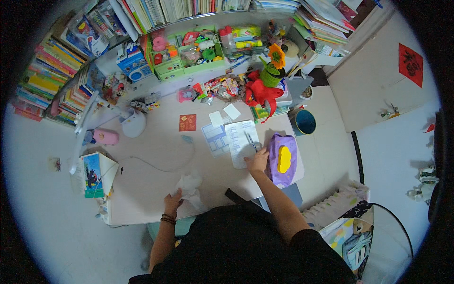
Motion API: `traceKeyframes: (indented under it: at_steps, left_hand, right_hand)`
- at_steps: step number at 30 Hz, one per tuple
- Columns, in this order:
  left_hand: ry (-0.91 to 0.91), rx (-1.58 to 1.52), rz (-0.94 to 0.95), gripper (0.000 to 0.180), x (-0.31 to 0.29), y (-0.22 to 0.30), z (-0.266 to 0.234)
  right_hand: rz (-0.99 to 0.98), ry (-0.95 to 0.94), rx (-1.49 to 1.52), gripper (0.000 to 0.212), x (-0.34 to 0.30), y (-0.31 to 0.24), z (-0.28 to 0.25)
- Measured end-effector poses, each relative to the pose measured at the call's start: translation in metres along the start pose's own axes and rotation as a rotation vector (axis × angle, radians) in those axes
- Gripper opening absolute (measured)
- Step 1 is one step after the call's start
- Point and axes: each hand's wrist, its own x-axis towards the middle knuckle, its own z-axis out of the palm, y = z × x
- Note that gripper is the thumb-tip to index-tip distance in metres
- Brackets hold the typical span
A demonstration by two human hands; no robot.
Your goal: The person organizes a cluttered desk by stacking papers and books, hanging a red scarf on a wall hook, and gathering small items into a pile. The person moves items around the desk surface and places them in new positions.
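At the desk's front edge, my left hand [173,202] has its fingers closed on a crumpled white wipe [191,184], which lies spread on the desktop. My right hand [257,162] rests over the lower right of a handwritten sheet [240,137], thumb and fingers apart. Its fingertips come close to a slim pen [249,139] lying on that sheet; whether they touch it is hard to see. Just right of this hand is a purple wipes pack [283,173] with a yellow flower-shaped lid [284,159].
A blue-and-white printed sheet [215,139], white cards [231,111] and a red card [187,122] lie mid-desk. A lamp [133,124] with a cable stands left, by a desk calendar [93,174]. Toy trays [203,61] line the back; a bin [304,122] stands beyond the right edge.
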Motion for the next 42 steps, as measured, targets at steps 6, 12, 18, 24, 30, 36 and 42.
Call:
traceKeyframes:
  at_steps: [6,12,18,24,30,36,42]
  left_hand:
    - [0.456,0.112,0.069,0.059,-0.009,0.025,-0.020]
    - [0.700,0.509,0.624,0.041,-0.026,0.081,0.014]
    - [0.001,-0.038,0.271,0.032,0.026,0.122,0.076]
    - [-0.027,0.580,0.374,0.057,0.098,0.169,0.136]
    - [0.189,0.950,0.664,0.087,0.143,0.212,0.158]
    - [0.025,1.100,0.484,0.086,0.165,0.213,0.159]
    - [0.160,1.070,0.540,0.077,0.144,0.218,0.157]
  right_hand:
    - [0.090,-0.073,0.006,0.049,0.007,0.012,-0.006]
    - [-0.132,0.017,0.267,0.019,-0.018,0.020,-0.029]
    - [-0.118,0.104,0.397,0.014,-0.019,0.041,-0.051]
    - [-0.149,0.046,0.357,0.014,-0.014,0.037,-0.082]
    - [-0.112,0.056,0.604,0.016,-0.023,0.037,-0.092]
    - [-0.060,0.047,0.458,0.016,-0.027,0.066,-0.083]
    - [-0.008,0.020,0.385,0.019,-0.022,0.061,-0.091]
